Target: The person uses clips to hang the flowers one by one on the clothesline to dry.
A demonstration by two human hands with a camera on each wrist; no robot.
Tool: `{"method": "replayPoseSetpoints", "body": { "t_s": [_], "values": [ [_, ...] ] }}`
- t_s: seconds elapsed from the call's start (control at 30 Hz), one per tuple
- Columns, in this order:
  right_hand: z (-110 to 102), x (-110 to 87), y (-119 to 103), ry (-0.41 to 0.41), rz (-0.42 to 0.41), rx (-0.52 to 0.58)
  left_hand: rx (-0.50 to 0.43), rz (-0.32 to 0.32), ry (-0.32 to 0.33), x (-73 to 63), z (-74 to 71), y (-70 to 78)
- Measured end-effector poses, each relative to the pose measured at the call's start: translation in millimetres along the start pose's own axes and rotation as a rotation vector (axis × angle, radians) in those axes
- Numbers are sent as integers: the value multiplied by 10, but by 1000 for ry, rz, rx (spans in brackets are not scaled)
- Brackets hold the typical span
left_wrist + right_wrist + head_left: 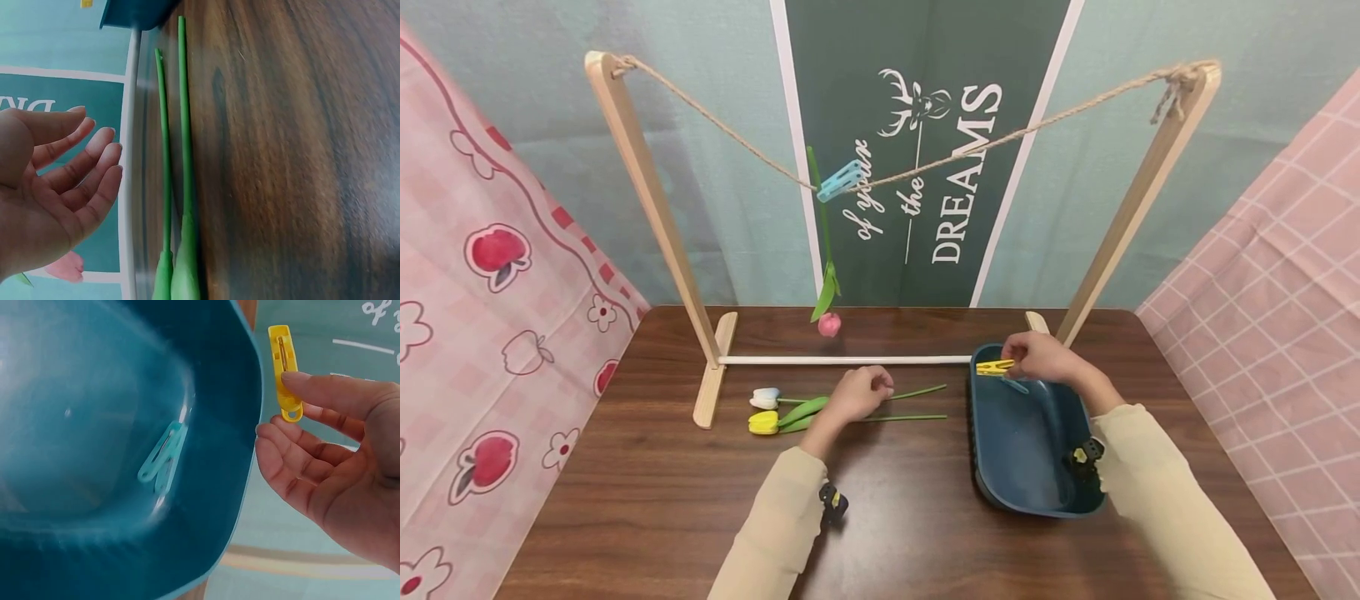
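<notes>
The right hand [1041, 357] pinches a yellow clothespin [992, 367] at the far end of a blue basin [1015, 450], toward the surface's [902, 533] far right corner, while the relaxed left hand [859, 394] hovers over two tulips [806, 409].

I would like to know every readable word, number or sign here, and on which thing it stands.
"of your": backdrop, sideways, partly behind the blue clip.
"the": backdrop, sideways.
"DREAMS": backdrop, sideways.
Deer emblem: backdrop, no words.
Left wrist view: letters cut off, not fully readable.
Yellow clip, tub: no readable text.
</notes>
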State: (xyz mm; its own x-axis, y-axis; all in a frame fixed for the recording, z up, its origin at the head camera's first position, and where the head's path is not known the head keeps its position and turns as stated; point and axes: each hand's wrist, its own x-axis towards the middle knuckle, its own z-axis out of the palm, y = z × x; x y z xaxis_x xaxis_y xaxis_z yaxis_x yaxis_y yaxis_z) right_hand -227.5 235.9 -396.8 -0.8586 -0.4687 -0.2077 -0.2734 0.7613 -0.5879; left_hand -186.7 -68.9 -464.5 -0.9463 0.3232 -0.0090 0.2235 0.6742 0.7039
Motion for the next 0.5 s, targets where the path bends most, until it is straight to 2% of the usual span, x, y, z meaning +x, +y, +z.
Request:
{"method": "replayPoseSetpoints", "body": {
  "t_s": [0.27, 0.5],
  "values": [
    [68, 98, -177, 4, -43, 9, -23, 12, -8, 24, -9, 101],
    [136, 167, -338, -7, -70, 17, -41, 64, -6, 60, 2, 187]
  ]
}}
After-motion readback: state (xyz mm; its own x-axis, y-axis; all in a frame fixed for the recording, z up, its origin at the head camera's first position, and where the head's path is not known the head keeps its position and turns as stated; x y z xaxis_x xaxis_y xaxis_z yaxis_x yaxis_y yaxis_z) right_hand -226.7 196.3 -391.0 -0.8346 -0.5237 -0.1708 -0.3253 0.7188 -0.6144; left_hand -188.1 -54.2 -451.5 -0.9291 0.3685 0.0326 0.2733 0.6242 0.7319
